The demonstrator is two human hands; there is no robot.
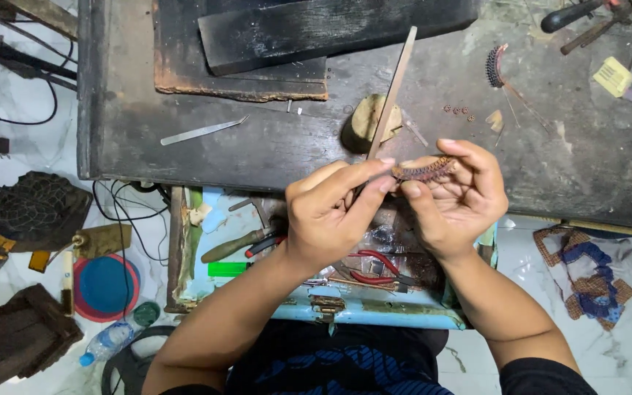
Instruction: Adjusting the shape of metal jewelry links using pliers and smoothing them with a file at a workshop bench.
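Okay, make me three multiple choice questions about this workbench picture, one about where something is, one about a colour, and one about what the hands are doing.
1. Where does the flat metal blade lie?
A. On the dark bench top, left of the hands
B. In the blue drawer
C. On the floor

2. What colour are the handles of the pliers in the drawer?
A. Green
B. Red
C. Yellow

3. How is the curved beaded piece held?
A. Lying loose on the bench
B. Hanging from a hook
C. Pinched in the right hand while the left hand holds a long file to it

Answers: 1 A, it rests alone on the bench. 2 B, red grips show below the hands. 3 C, fingers close on it, the file beside.
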